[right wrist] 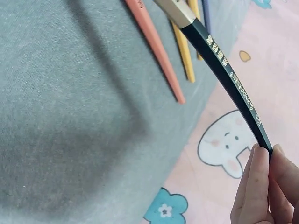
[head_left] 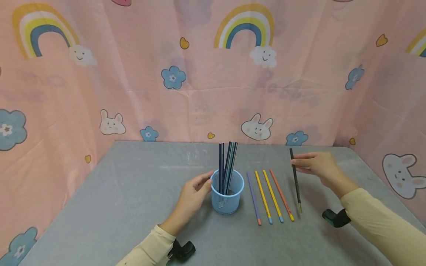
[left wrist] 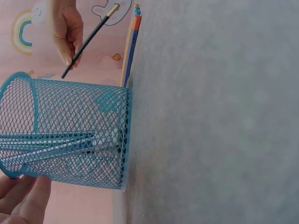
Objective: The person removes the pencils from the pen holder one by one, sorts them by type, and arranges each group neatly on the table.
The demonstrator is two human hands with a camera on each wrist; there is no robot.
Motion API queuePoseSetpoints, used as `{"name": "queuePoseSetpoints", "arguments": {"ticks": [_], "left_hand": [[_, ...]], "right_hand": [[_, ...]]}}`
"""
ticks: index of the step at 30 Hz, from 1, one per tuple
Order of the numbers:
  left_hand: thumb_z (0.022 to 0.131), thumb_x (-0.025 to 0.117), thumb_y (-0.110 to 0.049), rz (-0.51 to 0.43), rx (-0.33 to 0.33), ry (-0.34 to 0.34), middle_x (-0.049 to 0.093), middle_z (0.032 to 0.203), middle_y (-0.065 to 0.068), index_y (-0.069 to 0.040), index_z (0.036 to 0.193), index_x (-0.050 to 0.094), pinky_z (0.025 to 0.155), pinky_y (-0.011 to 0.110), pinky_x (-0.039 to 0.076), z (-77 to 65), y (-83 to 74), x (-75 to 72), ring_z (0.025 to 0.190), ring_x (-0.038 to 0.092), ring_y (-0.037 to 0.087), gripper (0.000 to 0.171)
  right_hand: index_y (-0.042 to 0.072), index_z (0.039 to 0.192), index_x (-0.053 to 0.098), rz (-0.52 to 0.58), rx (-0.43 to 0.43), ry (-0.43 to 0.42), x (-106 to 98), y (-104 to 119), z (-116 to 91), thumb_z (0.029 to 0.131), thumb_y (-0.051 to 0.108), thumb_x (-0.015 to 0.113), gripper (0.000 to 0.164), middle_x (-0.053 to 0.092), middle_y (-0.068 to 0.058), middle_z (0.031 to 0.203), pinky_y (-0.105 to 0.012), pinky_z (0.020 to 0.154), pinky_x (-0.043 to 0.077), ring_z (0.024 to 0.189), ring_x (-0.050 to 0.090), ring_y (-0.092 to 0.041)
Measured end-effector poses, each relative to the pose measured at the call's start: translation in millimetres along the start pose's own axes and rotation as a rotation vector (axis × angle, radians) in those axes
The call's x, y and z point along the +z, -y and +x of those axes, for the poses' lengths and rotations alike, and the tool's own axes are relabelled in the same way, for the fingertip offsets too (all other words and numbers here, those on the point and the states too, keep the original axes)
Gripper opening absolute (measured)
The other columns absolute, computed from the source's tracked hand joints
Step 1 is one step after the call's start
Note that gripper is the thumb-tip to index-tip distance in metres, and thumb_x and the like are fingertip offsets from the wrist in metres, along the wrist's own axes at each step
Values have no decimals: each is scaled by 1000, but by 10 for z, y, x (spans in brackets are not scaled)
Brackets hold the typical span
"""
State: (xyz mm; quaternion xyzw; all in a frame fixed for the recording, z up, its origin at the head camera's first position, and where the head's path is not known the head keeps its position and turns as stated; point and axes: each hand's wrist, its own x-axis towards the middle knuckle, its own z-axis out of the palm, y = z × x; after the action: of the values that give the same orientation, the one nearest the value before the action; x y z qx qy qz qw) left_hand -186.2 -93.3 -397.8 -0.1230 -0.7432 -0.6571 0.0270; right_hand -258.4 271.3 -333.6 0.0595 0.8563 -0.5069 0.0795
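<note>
My left hand [head_left: 191, 195] grips the left side of a light-blue mesh pencil cup [head_left: 226, 207], thumb and fingertips near its rim. Several dark, striped pencils [head_left: 230, 160] stand in the cup, leaning slightly. Out to the right, my right hand [head_left: 319, 166] pinches a black pencil [head_left: 296, 181] close to its upper end. Gold lettering and a pale gold lower end [right wrist: 182, 14] show on that pencil in the right wrist view. Between cup and right hand lie a purple pencil [head_left: 254, 199], two yellow pencils [head_left: 263, 197] and an orange-red pencil [head_left: 281, 195], side by side.
A grey tabletop [head_left: 133, 207] carries everything, its far edge meeting a pink curtain [head_left: 199, 107] with rainbows, bunnies and flowers. Further curtain hangs along the left and right sides. A black wrist device sits at each sleeve.
</note>
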Motion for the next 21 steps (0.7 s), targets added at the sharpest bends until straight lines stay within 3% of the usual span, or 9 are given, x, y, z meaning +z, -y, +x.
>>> {"name": "queuePoseSetpoints", "arguments": {"ticks": [4,9,17,21], "left_hand": [[103,55,-16,6,-10,1,60,138,20,2,137,56,99,26,56,-1,-8,-1,125,61,32,39],[102,56,-14,-5,-10,-3,60,137,20,2,136,57,99,26,56,2,-9,-1,125,61,32,38],[102,57,-14,-18,-3,-10,60,137,21,4,135,57,99,27,56,3,-5,4,124,61,32,38],[102,56,-14,-13,-12,-8,60,137,20,3,136,57,99,26,55,8,-4,5,125,61,32,38]], "right_hand": [[-11,137,52,-38,-2,8,30,-27,29,96,21,67,54,72,4,105,-29,87,61,79,66,7],[-12,135,53,-48,13,25,66,-67,79,96,19,67,52,73,3,103,-33,88,61,78,65,6],[-14,132,55,-62,64,35,126,-122,144,96,12,66,46,72,-19,115,-28,79,63,77,66,1],[-15,132,54,-64,85,33,141,-149,173,95,12,67,47,73,-19,112,-28,78,63,76,67,-1]]}}
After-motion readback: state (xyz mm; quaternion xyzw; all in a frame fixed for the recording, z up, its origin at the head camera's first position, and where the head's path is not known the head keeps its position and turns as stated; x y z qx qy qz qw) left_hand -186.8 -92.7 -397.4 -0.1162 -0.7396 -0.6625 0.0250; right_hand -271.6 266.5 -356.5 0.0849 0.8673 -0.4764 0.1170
